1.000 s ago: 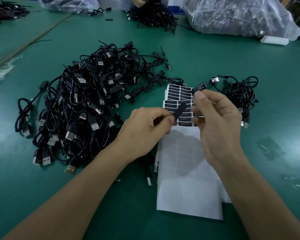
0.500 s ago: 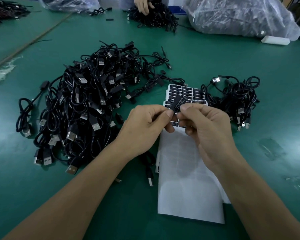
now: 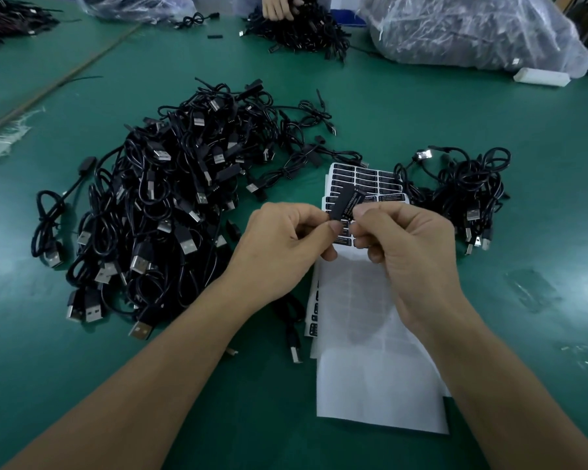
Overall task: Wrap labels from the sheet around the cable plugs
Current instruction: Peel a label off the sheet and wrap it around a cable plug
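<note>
My left hand (image 3: 286, 235) pinches a black cable plug (image 3: 341, 201) between thumb and fingers, its tip pointing up and away. My right hand (image 3: 404, 242) pinches a black label (image 3: 354, 202) with white print and holds it against the plug's right side. Both hands hover above the label sheet (image 3: 370, 179), whose far end carries rows of black labels while its near part is bare white backing. The plug's cable (image 3: 291, 320) trails down under my left hand to a USB end on the mat.
A large heap of black USB cables (image 3: 163, 212) lies left of the sheet. A smaller bundle (image 3: 462, 191) lies to the right. At the far edge are plastic bags (image 3: 469, 28), another cable pile (image 3: 302, 32) with another person's hand (image 3: 279, 6), and a white block (image 3: 540, 77).
My right hand came from the sheet's far end with the peeled label to meet my left hand. The label now lies against the plug, and both hands sit close together.
</note>
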`<action>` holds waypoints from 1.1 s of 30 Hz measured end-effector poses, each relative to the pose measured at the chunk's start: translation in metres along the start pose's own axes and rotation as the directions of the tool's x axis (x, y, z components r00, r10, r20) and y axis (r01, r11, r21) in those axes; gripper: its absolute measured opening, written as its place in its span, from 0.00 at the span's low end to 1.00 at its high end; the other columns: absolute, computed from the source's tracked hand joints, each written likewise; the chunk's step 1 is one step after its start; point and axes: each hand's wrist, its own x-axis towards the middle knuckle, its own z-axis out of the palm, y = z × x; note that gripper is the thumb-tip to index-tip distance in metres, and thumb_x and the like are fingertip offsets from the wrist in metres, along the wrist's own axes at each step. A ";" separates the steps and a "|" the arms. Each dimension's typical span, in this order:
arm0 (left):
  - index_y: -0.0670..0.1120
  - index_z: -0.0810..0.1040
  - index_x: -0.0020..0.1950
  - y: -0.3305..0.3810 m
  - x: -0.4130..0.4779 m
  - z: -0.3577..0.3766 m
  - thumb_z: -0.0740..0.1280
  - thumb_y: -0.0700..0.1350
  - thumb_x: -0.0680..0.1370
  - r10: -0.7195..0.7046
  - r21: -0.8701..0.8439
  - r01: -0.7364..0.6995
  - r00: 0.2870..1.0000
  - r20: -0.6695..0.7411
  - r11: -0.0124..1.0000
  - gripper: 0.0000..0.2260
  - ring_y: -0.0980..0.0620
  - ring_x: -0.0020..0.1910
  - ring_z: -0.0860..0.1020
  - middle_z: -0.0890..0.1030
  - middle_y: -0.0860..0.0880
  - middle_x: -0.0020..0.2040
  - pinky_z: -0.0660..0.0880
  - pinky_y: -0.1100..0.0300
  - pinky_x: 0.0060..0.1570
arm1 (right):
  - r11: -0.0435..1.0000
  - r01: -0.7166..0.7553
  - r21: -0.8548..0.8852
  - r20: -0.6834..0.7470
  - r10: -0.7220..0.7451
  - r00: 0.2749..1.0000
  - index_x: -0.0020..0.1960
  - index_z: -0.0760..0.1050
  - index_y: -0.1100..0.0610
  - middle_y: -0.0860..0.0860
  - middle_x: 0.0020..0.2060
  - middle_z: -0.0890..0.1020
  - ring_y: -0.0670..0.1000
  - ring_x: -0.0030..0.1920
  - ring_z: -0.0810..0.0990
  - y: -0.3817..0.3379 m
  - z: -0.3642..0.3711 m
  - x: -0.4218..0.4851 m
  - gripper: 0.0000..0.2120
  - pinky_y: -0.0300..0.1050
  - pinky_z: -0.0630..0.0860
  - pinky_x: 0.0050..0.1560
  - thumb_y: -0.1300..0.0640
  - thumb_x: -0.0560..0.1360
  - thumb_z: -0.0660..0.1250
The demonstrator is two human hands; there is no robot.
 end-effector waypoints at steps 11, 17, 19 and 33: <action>0.52 0.86 0.42 -0.002 -0.002 0.003 0.68 0.52 0.75 0.027 0.017 -0.027 0.998 -0.048 1.000 0.08 0.51 0.35 0.84 0.84 0.58 0.33 0.81 0.46 0.42 | 0.999 -0.028 -0.047 -0.012 0.027 1.000 0.34 0.84 0.52 0.50 0.31 0.83 0.42 0.31 0.78 0.006 0.006 -0.002 0.11 0.29 0.71 0.32 0.59 0.75 0.72; 0.52 0.86 0.42 -0.003 -0.004 0.004 0.68 0.52 0.75 0.046 0.046 -0.043 0.996 -0.070 0.998 0.08 0.53 0.35 0.84 0.84 0.58 0.33 0.81 0.46 0.40 | 0.998 -0.039 -0.041 -0.053 0.037 0.998 0.34 0.82 0.54 0.49 0.30 0.83 0.41 0.30 0.77 0.005 0.010 -0.003 0.11 0.30 0.72 0.32 0.60 0.76 0.72; 0.52 0.86 0.41 -0.003 -0.004 0.005 0.68 0.52 0.75 0.054 0.058 -0.050 0.996 -0.071 0.997 0.08 0.51 0.34 0.84 0.84 0.59 0.33 0.81 0.45 0.39 | 0.998 -0.035 -0.043 -0.058 0.033 0.998 0.34 0.82 0.53 0.48 0.29 0.82 0.41 0.30 0.77 0.005 0.011 -0.003 0.12 0.30 0.72 0.32 0.60 0.76 0.72; 0.53 0.86 0.42 -0.004 -0.004 0.005 0.69 0.53 0.75 0.066 0.067 -0.061 0.995 -0.079 0.996 0.08 0.51 0.34 0.83 0.84 0.59 0.33 0.80 0.46 0.38 | 0.997 -0.054 -0.061 -0.096 0.048 0.994 0.35 0.82 0.54 0.47 0.28 0.82 0.40 0.29 0.76 0.003 0.013 -0.004 0.10 0.31 0.72 0.32 0.60 0.75 0.72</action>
